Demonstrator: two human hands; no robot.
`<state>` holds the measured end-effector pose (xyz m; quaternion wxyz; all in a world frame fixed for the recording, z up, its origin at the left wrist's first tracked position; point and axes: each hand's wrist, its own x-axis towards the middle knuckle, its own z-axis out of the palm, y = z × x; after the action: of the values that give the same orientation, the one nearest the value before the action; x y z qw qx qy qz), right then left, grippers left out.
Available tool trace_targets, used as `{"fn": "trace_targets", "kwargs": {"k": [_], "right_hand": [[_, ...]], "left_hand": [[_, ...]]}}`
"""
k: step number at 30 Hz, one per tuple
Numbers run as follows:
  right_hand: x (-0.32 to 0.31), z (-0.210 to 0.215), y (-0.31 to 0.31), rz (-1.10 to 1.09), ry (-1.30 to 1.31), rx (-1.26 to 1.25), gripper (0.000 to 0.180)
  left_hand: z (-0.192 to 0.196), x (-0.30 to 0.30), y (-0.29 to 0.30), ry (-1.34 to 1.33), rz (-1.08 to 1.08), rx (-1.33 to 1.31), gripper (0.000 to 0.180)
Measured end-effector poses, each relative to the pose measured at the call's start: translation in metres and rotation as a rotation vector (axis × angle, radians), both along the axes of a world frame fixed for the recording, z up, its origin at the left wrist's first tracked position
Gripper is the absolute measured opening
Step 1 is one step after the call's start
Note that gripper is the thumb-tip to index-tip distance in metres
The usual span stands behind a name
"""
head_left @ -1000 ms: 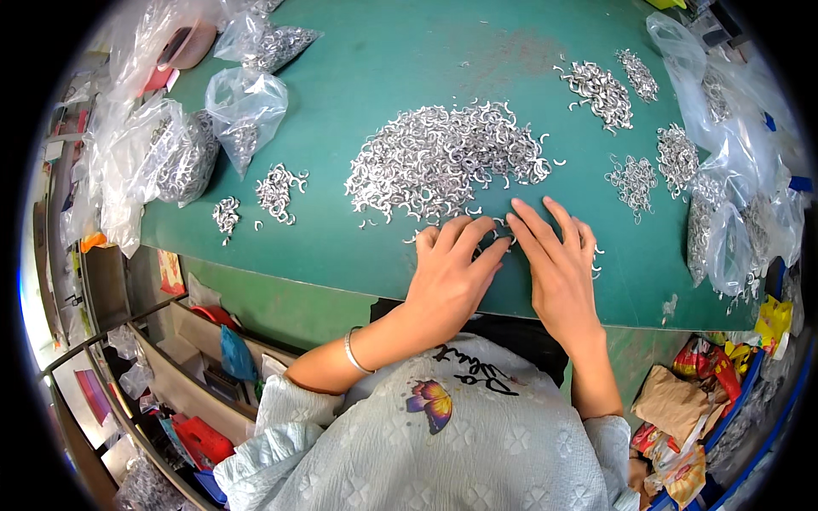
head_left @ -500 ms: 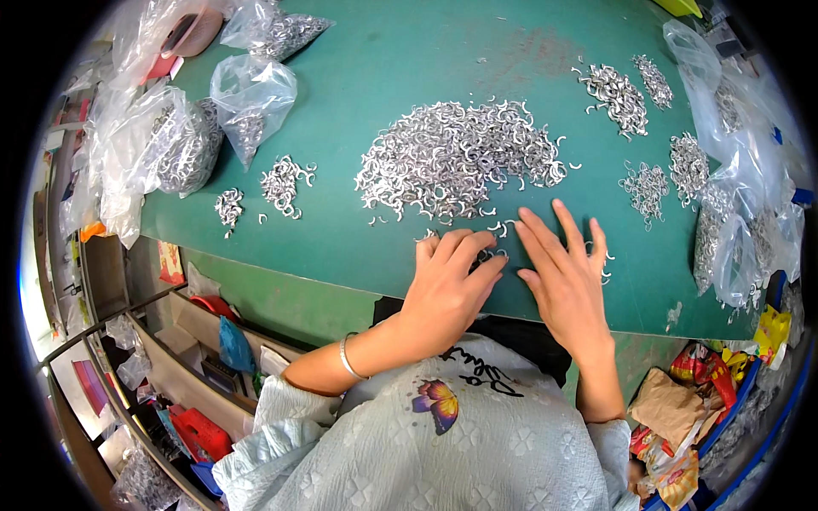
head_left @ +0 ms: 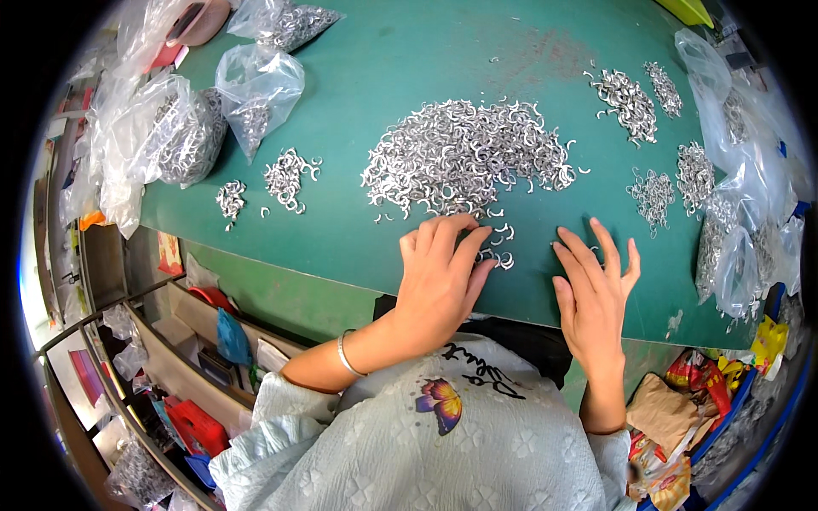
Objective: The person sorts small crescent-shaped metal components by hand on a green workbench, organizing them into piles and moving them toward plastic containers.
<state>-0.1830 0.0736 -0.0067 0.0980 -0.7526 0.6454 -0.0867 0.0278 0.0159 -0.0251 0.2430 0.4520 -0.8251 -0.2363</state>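
Note:
A large heap of small curved silver metal hooks (head_left: 464, 157) lies in the middle of the green table (head_left: 392, 68). My left hand (head_left: 443, 272) rests flat at the heap's near edge, fingertips on a few loose hooks (head_left: 503, 243). My right hand (head_left: 596, 285) lies palm down on the bare mat to the right, fingers spread, holding nothing that I can see. A thin bangle (head_left: 344, 353) circles my left wrist.
Smaller hook piles sit at the left (head_left: 285, 175), (head_left: 228, 198) and at the right (head_left: 629, 98), (head_left: 654, 194). Clear plastic bags of hooks stand at the left (head_left: 183, 136), (head_left: 256, 89) and along the right edge (head_left: 733, 247). Shelves with clutter lie below the table's left side.
My right hand has slid to the right, away from my left hand, leaving a gap with a few loose hooks between them. The left hand stays at the heap's near edge.

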Motion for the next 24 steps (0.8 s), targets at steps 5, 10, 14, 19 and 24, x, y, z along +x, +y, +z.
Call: {"fn": "trace_targets", "kwargs": {"k": [5, 10, 14, 19, 24], "right_hand": [[0.026, 0.002, -0.02, 0.153, -0.177, 0.018, 0.05], [0.016, 0.0, -0.014, 0.123, -0.082, 0.069, 0.056], [0.003, 0.003, -0.003, 0.065, -0.084, 0.067, 0.061], [0.02, -0.001, -0.015, 0.109, -0.116, 0.056, 0.063], [0.002, -0.005, 0.001, -0.016, 0.022, 0.018, 0.054]], "left_hand": [[0.001, -0.003, -0.001, 0.014, -0.001, 0.003, 0.036], [0.001, 0.003, 0.0, -0.001, 0.006, -0.002, 0.032], [0.0, 0.002, 0.0, 0.016, 0.001, 0.002, 0.03], [0.002, -0.002, 0.0, 0.03, -0.016, -0.001, 0.03], [0.0, 0.003, 0.0, 0.014, 0.002, -0.017, 0.031]]}}
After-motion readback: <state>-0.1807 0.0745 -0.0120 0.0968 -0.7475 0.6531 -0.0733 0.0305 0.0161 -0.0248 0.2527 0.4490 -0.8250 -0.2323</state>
